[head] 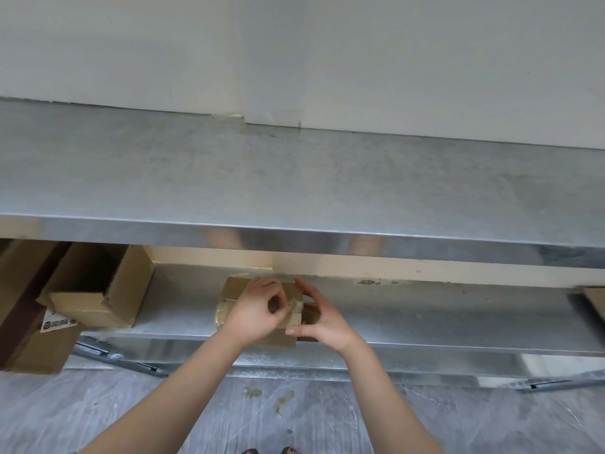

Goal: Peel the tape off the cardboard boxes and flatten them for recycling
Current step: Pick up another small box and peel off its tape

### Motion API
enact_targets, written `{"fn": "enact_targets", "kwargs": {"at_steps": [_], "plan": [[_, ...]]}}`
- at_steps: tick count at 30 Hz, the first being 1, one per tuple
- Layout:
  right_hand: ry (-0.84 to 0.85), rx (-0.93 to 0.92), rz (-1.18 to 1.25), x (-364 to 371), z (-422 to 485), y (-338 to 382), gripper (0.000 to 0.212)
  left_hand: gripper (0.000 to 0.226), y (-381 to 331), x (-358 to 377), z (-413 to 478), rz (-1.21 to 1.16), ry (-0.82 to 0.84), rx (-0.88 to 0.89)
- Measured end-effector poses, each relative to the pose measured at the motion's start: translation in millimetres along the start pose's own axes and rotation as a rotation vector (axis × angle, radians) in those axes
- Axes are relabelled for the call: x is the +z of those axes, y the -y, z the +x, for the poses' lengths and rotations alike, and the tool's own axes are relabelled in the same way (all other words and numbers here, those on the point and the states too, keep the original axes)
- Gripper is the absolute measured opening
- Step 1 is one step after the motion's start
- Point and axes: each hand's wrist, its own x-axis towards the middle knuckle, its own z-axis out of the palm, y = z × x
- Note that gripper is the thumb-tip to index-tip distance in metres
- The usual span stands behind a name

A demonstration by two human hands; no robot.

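On the lower shelf point(425, 322), our left hand point(253, 309) pinches tape point(296, 304) on a small box point(235, 286) while our right hand point(322, 319) clasps it; we should peel low, slowly, box braced.

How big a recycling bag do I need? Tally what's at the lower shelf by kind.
Boxes: 2 (taped box, open box)
Tape strip: 1
Cardboard piece, cut off at the right edge: 1
Total: 4
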Motion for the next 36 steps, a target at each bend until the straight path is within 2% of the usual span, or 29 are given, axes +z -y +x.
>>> {"fn": "enact_targets", "kwargs": {"at_steps": [2, 5, 6, 9, 12, 14, 17, 20, 23, 25, 30, 34, 36], "plan": [[-0.007, 0.005, 0.014, 1, 0, 0, 0.093, 0.012, 1, 0, -1, -0.023, -0.008, -0.049], [-0.008, 0.010, 0.028, 2, 1, 3, 0.092, 0.024, -2, 1, 1, -0.090, -0.030, -0.121], [-0.008, 0.017, 0.027, 1, 1, 3, 0.092, 0.026, -2, 0, 2, -0.093, -0.021, -0.102], [-0.006, 0.024, 0.024, 1, 1, 5, 0.091, 0.014, 6, -4, 2, -0.013, 0.069, 0.067], [-0.004, 0.023, 0.043, 2, 1, 3, 0.091, 0.039, 15, -6, -4, 0.071, 0.152, 0.163], [-0.004, 0.020, 0.051, 4, 1, 4, 0.091, 0.041, 15, -6, -5, 0.109, 0.136, 0.182], [-0.008, 0.027, 0.061, 5, 2, 5, 0.093, 0.030, 9, -3, -1, 0.077, 0.060, 0.184], [-0.001, 0.035, 0.072, 3, 1, 7, 0.092, 0.025, 12, -3, 1, 0.085, 0.071, 0.195], [-0.005, 0.048, 0.089, 2, 1, 8, 0.091, 0.010, 29, -17, -2, 0.104, 0.039, 0.153], [-0.016, 0.050, 0.086, 3, 1, 8, 0.091, 0.009, 40, -27, -7, 0.103, 0.000, 0.112], [-0.027, 0.053, 0.074, 6, 0, 9, 0.093, 0.038, 28, -36, -11, -0.106, -0.017, -0.185], [-0.022, 0.058, 0.087, 7, -1, 10, 0.090, 0.018, 24, -33, -3, 0.024, 0.091, -0.092], [-0.022, 0.057, 0.094, 7, -1, 11, 0.089, 0.023, 27, -31, -1, 0.093, 0.153, -0.059]]}}
